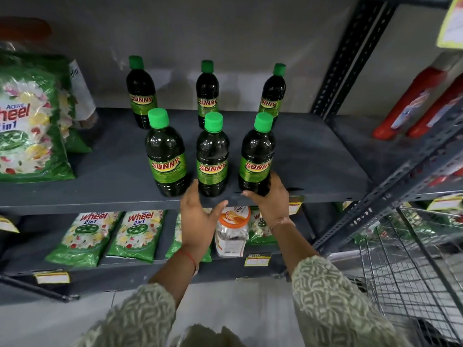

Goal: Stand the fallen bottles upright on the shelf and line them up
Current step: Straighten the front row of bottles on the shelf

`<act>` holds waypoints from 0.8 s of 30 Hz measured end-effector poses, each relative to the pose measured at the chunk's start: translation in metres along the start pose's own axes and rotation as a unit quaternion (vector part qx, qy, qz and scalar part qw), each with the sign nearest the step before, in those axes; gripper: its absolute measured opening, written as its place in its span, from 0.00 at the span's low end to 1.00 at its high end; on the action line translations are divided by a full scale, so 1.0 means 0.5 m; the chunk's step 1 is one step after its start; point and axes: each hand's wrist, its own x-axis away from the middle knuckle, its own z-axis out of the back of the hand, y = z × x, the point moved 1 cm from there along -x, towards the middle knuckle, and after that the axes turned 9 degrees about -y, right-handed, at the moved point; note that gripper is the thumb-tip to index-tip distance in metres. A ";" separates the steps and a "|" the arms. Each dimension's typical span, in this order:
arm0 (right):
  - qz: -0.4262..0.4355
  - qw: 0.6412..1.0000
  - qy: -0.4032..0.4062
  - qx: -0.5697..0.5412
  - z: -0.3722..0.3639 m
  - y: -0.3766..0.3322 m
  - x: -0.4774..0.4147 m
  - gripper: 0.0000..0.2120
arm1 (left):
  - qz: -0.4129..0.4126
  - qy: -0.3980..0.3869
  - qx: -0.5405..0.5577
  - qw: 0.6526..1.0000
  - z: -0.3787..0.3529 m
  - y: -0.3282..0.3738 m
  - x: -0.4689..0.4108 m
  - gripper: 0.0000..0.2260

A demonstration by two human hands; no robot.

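Standing: six bottles are sitting upright mid-frame on the shelf, in two rows.
Right hand: clasping the front right bottle, likely nudging it into line.
Left hand: hovering open, empty, below.

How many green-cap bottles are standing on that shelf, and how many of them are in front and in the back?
Front row bottles: 3
Back row bottles: 3
Fallen bottles: 0
Total: 6, all upright; the right hand touches the front right one.
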 end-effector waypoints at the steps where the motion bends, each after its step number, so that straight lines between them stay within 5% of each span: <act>1: 0.002 1.000 0.001 0.004 0.002 0.003 -0.002 0.31 | 0.015 -0.001 0.007 1.000 -0.010 0.005 -0.022 0.38; 7: 0.001 1.000 0.003 0.006 0.048 0.033 -0.010 0.29 | 0.082 0.047 -0.054 0.994 -0.033 0.007 -0.083 0.25; 20: -0.021 0.999 0.041 -0.028 0.177 0.113 -0.024 0.27 | 0.038 0.033 -0.052 0.997 -0.092 0.009 -0.097 0.24; 24: -0.021 0.998 0.033 -0.047 0.174 0.113 -0.016 0.34 | 0.037 0.010 -0.049 0.998 -0.083 0.018 -0.092 0.26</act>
